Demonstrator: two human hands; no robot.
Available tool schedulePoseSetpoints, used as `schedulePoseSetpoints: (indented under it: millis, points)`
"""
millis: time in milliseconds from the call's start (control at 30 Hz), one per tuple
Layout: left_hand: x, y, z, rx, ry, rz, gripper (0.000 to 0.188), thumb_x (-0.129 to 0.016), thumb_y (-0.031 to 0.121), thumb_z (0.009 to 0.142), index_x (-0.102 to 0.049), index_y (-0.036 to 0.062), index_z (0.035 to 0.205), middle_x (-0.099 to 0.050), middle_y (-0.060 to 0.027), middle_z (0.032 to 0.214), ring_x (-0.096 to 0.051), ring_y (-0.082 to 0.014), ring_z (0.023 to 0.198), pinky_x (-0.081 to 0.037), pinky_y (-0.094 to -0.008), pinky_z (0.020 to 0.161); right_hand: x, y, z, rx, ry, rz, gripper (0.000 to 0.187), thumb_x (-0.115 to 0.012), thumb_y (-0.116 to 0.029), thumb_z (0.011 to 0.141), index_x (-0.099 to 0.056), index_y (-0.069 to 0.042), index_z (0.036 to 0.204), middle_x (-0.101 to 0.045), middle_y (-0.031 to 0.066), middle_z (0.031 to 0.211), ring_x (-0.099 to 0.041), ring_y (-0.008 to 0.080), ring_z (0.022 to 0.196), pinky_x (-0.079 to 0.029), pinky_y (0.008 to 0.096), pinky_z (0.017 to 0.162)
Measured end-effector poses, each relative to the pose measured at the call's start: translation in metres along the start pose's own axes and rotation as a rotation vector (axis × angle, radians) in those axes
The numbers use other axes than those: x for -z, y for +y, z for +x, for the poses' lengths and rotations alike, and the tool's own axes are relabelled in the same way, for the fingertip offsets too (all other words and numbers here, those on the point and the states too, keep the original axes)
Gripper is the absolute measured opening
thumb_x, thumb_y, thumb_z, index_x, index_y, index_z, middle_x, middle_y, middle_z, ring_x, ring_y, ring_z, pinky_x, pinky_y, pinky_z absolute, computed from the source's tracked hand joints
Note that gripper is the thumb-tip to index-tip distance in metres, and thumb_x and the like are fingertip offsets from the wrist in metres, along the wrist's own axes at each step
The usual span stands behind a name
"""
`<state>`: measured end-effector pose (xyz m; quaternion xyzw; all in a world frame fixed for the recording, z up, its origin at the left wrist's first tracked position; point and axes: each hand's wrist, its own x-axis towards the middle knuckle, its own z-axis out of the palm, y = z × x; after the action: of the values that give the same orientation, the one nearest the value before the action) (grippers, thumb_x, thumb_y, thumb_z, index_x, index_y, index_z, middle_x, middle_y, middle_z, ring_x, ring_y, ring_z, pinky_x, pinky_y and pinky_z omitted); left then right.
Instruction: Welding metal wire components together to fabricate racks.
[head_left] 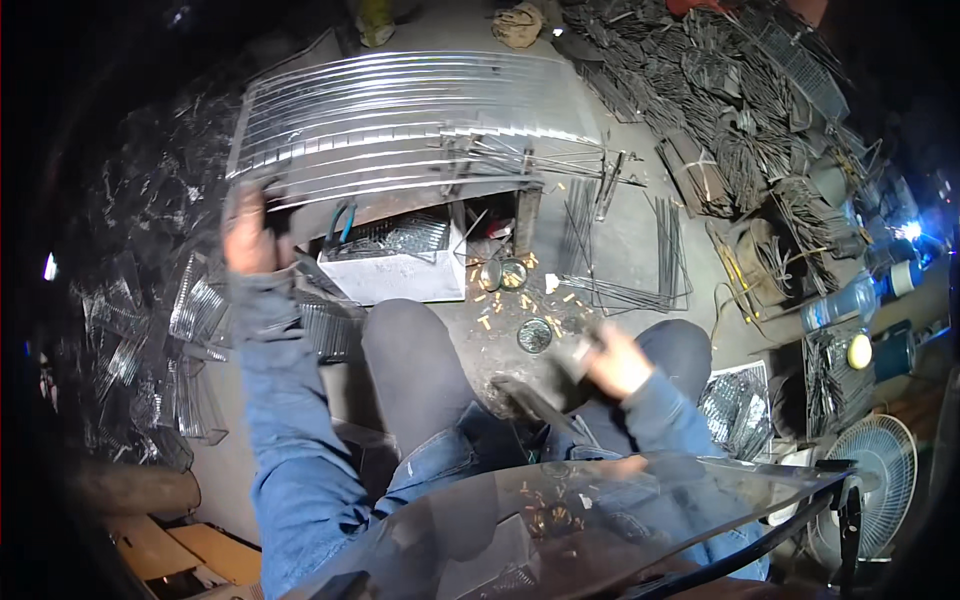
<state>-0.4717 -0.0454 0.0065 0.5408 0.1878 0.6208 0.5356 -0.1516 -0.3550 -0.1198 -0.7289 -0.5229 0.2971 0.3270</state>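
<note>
A wide metal wire rack (400, 115) with many parallel bright rods lies raised in front of me. At its near left corner is my left hand (252, 235), its fingers closed around the edge, partly blurred and dark. My right hand (617, 362) hovers over my right knee, smeared by motion. Its fingers are curled around a greyish thing too blurred to name. Beneath the rack's near side stands a white box (395, 278) holding small wire pieces, with blue-handled pliers (345, 222) at its back left.
Cigarette butts and small round tins (534, 336) lie between my knees. Wire frames (640, 255) rest at the right, before heaped metal rods (690, 90). Wire baskets (190, 310) pile up left. A fan (868, 470) stands lower right; a tinted visor (560, 520) crosses the lower view.
</note>
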Motion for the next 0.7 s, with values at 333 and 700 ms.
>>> schedulePoseSetpoints:
  millis: [333, 700]
  points:
    - [-0.138, -0.1, 0.071, 0.306, -0.252, -0.148, 0.036, -0.063, 0.03, 0.085, -0.057, -0.0025, 0.101, -0.062, -0.0078, 0.084, -0.061, -0.0172, 0.076, -0.052, -0.031, 0.069, 0.195, -0.075, 0.151, -0.073, 0.68, 0.734, 0.048, -0.048, -0.051, 0.089, -0.059, -0.005, 0.083, -0.055, 0.0051, 0.065, -0.049, 0.0143, 0.049, -0.04, 0.0272, 0.044]
    - [-0.106, -0.204, 0.124, 0.318, -0.333, 0.413, 0.051, -0.064, 0.047, 0.08, -0.065, -0.0016, 0.094, -0.063, -0.0068, 0.085, -0.053, -0.0155, 0.074, -0.042, -0.0298, 0.068, 0.167, 0.001, 0.259, 0.084, 0.94, 0.276, 0.045, -0.044, -0.035, 0.088, -0.052, 0.007, 0.071, -0.048, 0.0079, 0.061, -0.043, 0.0173, 0.061, -0.038, 0.0341, 0.061]
